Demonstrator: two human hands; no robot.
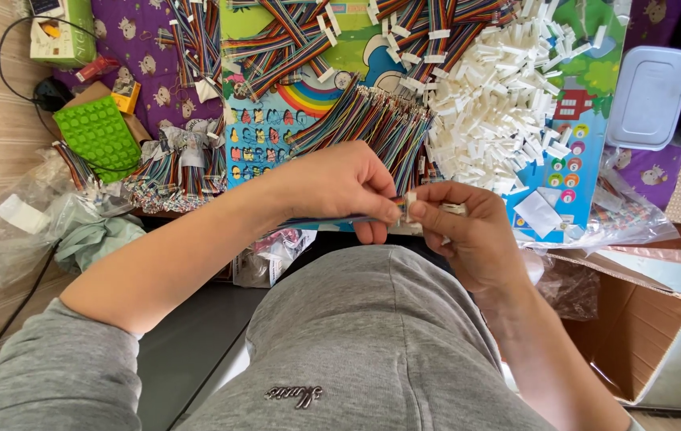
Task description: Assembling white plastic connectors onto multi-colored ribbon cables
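Your left hand (pixel 348 187) pinches the end of a flat multicoloured ribbon cable (pixel 332 219), thumb and forefinger closed right behind the tip. Your right hand (pixel 468 231) holds a small white connector housing (pixel 436 207), its grip clenched on the housing, which touches the cable end at the centre of your view, just above your lap.

Keep the left grip close to the tip so the wires stay flat and side by side; any fanning would likely make them miss the slots. Hold the housing square to the cable, not tilted, and press straight in. Whether the wires are already seated I cannot tell; your fingers hide the joint.

The pile of white housings (pixel 500 112) lies at 1 o'clock, the loose bundle of cables (pixel 372 124) at 12 o'clock on the worktop, and an open cardboard box (pixel 635 319) at 4 o'clock.
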